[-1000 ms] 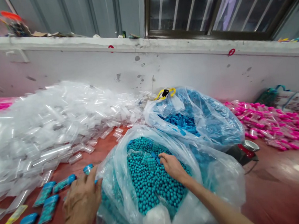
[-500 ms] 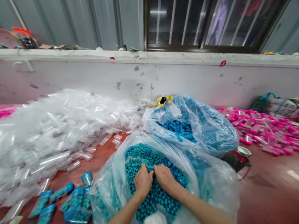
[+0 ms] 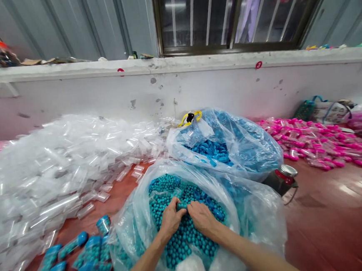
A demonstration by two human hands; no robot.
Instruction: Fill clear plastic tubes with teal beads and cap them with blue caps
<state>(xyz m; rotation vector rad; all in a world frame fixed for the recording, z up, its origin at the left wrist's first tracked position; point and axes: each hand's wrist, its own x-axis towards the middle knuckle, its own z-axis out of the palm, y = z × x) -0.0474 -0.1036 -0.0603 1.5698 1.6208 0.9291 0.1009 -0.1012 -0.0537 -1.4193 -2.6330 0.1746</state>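
Note:
Both of my hands are over the teal beads (image 3: 178,244) in an open clear plastic bag (image 3: 128,202). My left hand (image 3: 171,216) is closed on the left end of a small clear tube (image 3: 182,205) that looks teal with beads inside. My right hand (image 3: 201,217), fingers curled together, grips the tube's other end; its fingers hide most of that end. Several blue caps (image 3: 217,211) lie among the beads by my right hand. Left of the bag, filled tubes with blue caps (image 3: 50,262) lie on the red surface (image 3: 319,225).
A large heap of empty clear tubes (image 3: 60,161) covers the left side. Behind the bead bag stands a bag of blue caps (image 3: 247,147) with a yellow tie. Pink-capped tubes (image 3: 316,141) are piled at right, near a metal-lidded jar (image 3: 287,173). A white wall (image 3: 215,87) closes the back.
The view has turned slightly right and levelled, so the surroundings sit further left. My hands stay together on the tube over the beads, with hardly any movement.

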